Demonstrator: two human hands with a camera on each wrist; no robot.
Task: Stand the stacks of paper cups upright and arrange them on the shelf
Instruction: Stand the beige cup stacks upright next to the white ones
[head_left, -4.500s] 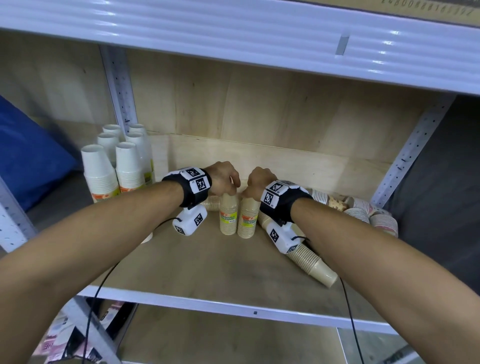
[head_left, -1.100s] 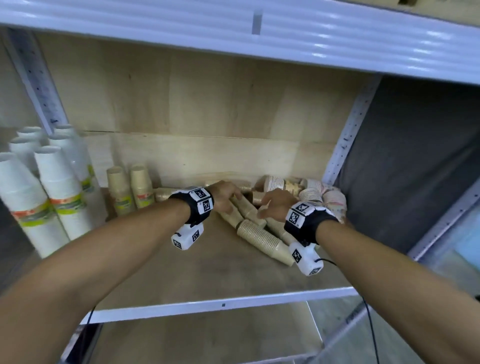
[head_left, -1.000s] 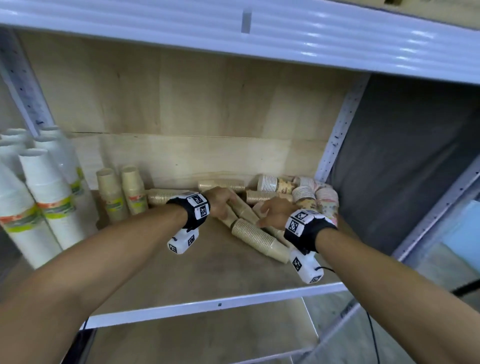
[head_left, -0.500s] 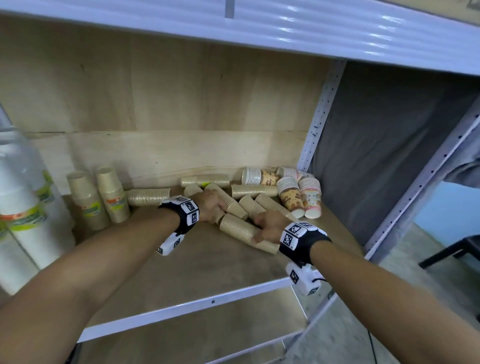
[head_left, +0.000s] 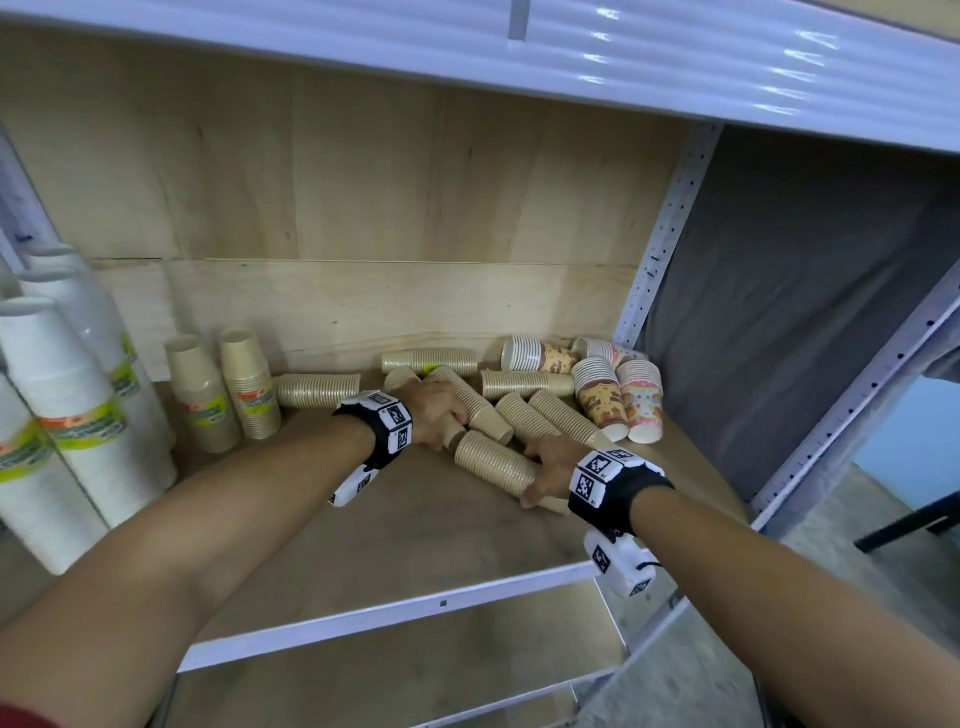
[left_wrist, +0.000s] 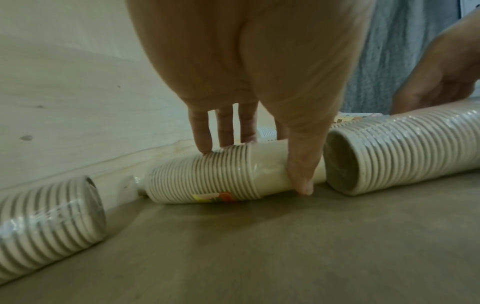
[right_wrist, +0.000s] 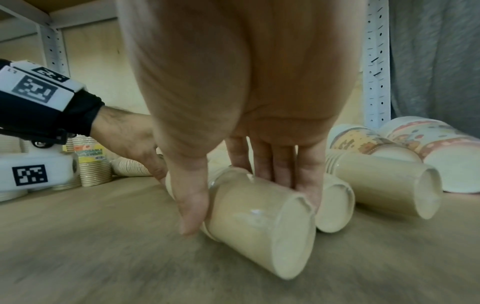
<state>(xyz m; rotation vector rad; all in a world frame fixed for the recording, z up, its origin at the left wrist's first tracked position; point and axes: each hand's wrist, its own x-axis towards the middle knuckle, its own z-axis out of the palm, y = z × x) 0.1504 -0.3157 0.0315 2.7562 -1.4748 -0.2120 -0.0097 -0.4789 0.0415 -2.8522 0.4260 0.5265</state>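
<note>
Several beige cup stacks lie in a pile on the wooden shelf (head_left: 395, 545). My left hand (head_left: 447, 421) (left_wrist: 253, 168) grips one lying stack (left_wrist: 221, 176), thumb in front and fingers over its far side. My right hand (head_left: 540, 467) (right_wrist: 246, 211) grips the frontmost lying stack (head_left: 493, 462) (right_wrist: 259, 226) near its closed end, with the thumb on the left and the fingers on the right. Both stacks still rest on the shelf. Two beige stacks (head_left: 223, 389) stand upright at the left.
Tall white cup stacks (head_left: 67, 395) stand at the far left. Patterned stacks (head_left: 618, 400) lie and stand by the right post (head_left: 660, 244). More beige stacks (head_left: 431, 361) lie along the back wall. The upper shelf (head_left: 571, 47) hangs close overhead.
Both hands have left the two upright beige stacks and moved right to the lying pile. Each has closed round a lying stack. The head view has swung right.
</note>
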